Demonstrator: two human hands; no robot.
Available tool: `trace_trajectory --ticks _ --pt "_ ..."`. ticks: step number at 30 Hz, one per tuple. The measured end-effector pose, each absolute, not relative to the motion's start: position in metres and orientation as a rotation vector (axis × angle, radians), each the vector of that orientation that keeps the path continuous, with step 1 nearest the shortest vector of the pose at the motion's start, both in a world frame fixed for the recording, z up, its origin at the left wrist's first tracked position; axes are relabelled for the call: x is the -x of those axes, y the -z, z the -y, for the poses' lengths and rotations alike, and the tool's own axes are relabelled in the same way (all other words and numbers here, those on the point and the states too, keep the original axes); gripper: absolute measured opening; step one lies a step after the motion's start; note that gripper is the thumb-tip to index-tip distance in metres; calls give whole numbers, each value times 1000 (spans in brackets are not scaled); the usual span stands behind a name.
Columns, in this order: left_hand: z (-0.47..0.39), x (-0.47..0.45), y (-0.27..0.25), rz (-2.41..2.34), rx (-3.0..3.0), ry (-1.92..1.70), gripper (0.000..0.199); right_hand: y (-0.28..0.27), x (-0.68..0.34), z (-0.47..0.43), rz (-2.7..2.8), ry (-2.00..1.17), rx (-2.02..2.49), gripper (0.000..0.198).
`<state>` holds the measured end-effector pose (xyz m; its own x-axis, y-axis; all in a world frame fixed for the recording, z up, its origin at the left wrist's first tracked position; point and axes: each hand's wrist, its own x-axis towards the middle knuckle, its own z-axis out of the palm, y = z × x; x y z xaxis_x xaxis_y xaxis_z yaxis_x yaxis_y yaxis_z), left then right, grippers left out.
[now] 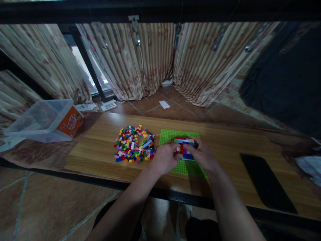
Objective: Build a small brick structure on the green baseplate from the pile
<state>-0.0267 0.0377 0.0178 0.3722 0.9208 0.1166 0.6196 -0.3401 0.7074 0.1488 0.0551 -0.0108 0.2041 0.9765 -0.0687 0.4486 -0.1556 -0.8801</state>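
Observation:
A green studded baseplate (168,134) lies on the wooden table, and on it sits a low build of blue, white and red toy bricks (188,142). My left hand (166,156) is closed in a pinch at the build's left side, on a small red toy brick (182,149). Some pinkish and yellow bits show beside its fingertips. From the right, my right hand (202,153) wraps round the build, its thumb near the red brick and its fingers at the far edge. The fingers partly hide both the build and the red brick.
Left of the baseplate spreads a pile of loose colourful bricks (132,146). A clear plastic box (47,125) with an orange label stands at the far left. At the right lies a dark flat slab (267,182). Striped curtains (155,60) hang behind the table (95,150).

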Motion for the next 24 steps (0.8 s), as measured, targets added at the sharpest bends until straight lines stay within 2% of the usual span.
trace_trajectory --ticks 9,13,19,24 --pt "-41 44 -17 -1329 -2058 -681 23 4 -155 -49 1382 -1054 1685 85" --pt "-43 55 -18 -1401 -2060 -673 25 8 -155 -49 1363 -1034 1736 85" --pt "-51 90 -25 -1521 -2083 -670 18 9 -155 -51 1360 -1018 1718 82" --pt "-57 122 -32 -1776 -2062 -569 16 7 -156 -52 1362 -1019 1755 87"
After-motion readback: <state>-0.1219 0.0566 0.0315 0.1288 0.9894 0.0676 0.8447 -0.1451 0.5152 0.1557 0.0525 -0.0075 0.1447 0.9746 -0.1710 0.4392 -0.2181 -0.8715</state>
